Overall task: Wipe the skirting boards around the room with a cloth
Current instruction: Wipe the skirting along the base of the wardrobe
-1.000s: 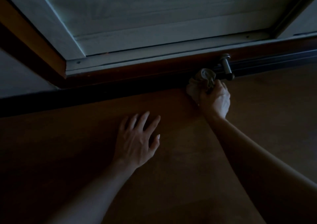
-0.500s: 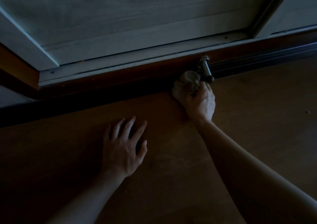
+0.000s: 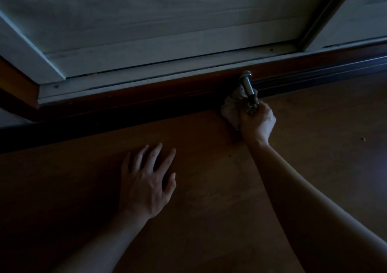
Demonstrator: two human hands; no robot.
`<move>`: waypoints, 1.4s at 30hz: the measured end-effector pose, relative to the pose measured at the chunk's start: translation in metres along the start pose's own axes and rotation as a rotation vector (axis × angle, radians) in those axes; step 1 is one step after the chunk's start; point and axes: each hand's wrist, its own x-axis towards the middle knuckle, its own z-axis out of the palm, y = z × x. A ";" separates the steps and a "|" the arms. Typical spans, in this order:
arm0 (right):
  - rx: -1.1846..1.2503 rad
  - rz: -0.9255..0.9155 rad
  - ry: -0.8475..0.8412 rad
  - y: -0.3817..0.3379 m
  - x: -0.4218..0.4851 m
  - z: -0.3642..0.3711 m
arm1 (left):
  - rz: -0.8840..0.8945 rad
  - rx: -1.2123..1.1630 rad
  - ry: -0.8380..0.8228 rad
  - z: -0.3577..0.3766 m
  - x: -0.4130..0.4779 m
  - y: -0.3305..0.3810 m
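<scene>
The room is dim. A dark brown skirting board (image 3: 146, 107) runs across the view at the foot of a pale panelled door (image 3: 167, 21). My right hand (image 3: 257, 122) grips a crumpled pale cloth (image 3: 231, 111) and holds it against the board's base, right beside a metal doorstop (image 3: 248, 85) that sticks out from the board. My left hand (image 3: 146, 180) lies flat on the wooden floor (image 3: 209, 199) with fingers spread, well short of the board.
The doorstop juts over the floor just above the cloth. A darker grooved rail (image 3: 324, 73) continues along the wall to the right. A pale wall patch (image 3: 8, 117) shows at far left. A small speck (image 3: 363, 139) lies on the floor at right.
My right hand and the cloth stay pressed at the board by the doorstop, shifting slightly under it. My left hand remains flat on the floor. The camera has swung a little sideways.
</scene>
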 end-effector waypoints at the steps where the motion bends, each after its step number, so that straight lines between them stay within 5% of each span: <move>1: 0.026 0.045 0.025 0.000 0.000 0.000 | -0.001 -0.003 -0.002 0.000 0.000 0.000; 6: 0.056 0.025 0.013 -0.004 -0.010 0.009 | -0.008 0.007 -0.015 -0.001 -0.001 0.000; 10: 0.137 0.177 0.076 -0.008 -0.014 0.010 | -0.011 0.022 -0.030 -0.002 0.000 0.000; 23: 0.125 -0.209 -0.090 -0.046 -0.071 0.060 | 0.009 0.004 0.018 0.004 -0.002 -0.004; 30: 0.122 -0.185 0.024 -0.046 -0.081 0.070 | 0.020 -0.043 0.076 0.008 -0.003 -0.006; 34: 0.110 -0.355 -0.082 -0.056 -0.101 0.087 | 0.021 -0.061 0.099 0.011 -0.003 -0.008; 42: 0.086 -0.315 -0.040 -0.038 -0.071 0.067 | -0.051 -0.091 0.092 0.006 0.003 0.001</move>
